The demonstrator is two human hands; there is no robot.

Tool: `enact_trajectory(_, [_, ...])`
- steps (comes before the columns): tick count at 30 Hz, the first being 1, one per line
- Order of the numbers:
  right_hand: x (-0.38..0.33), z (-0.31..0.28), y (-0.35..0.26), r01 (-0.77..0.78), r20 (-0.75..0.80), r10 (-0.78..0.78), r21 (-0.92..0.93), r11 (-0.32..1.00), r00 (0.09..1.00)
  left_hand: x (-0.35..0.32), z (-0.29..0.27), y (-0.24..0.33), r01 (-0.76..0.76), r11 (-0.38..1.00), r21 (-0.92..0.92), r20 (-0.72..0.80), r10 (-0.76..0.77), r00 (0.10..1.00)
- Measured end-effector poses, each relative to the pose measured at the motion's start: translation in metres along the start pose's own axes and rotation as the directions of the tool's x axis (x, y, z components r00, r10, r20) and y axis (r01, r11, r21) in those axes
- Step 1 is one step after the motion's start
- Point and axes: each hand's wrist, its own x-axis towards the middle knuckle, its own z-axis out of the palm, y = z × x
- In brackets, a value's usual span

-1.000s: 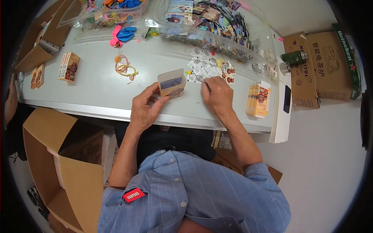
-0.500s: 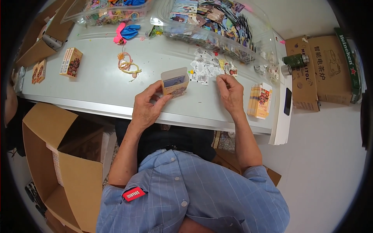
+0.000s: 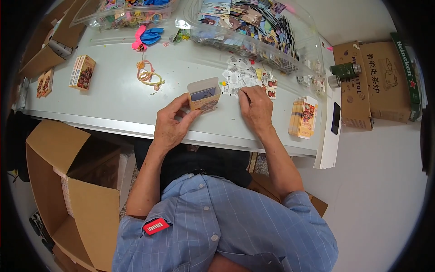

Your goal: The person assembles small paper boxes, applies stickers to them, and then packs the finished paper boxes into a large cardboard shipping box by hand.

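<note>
My left hand (image 3: 172, 123) grips a small open carton (image 3: 207, 105) by its left side, thumb in front. The carton's lid flap stands up at the back, and a dark blue card shows inside. My right hand (image 3: 257, 109) is closed, fingertips pinched together at the near edge of a spread of small white printed slips (image 3: 240, 72); anything between them is too small to make out. Slips with red-and-dark figures (image 3: 272, 86) lie just beyond its knuckles. To its right stands a stack of flat orange cartons (image 3: 302, 119).
Clear bins hold picture cards (image 3: 253, 22) and colourful trinkets (image 3: 127, 16). A blue balloon (image 3: 152, 36) and pastel bands (image 3: 149, 78) lie left of centre. Filled cartons (image 3: 83, 73) stand farther left. An open cardboard box (image 3: 95, 217) is below the table's left edge; a phone (image 3: 335, 119) lies at right.
My right hand has moved left, over the near edge of the slips, uncovering more red-and-dark ones. My left hand and the carton stay put. A person at the left edge has drawn back.
</note>
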Motion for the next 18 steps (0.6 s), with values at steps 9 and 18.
enact_trajectory(9, [0.003, -0.010, -0.002, -0.094, 0.028, 0.093, 0.050, 0.994, 0.995, -0.001, -0.001, -0.001, -0.028, 1.000, -0.005, -0.008, 0.028, 1.000])
enact_trajectory(18, [0.002, -0.004, 0.013, 0.004, 0.007, -0.004, 0.012, 1.000, 1.000, -0.001, 0.000, 0.000, -0.014, 1.000, 0.003, -0.008, 0.014, 1.000])
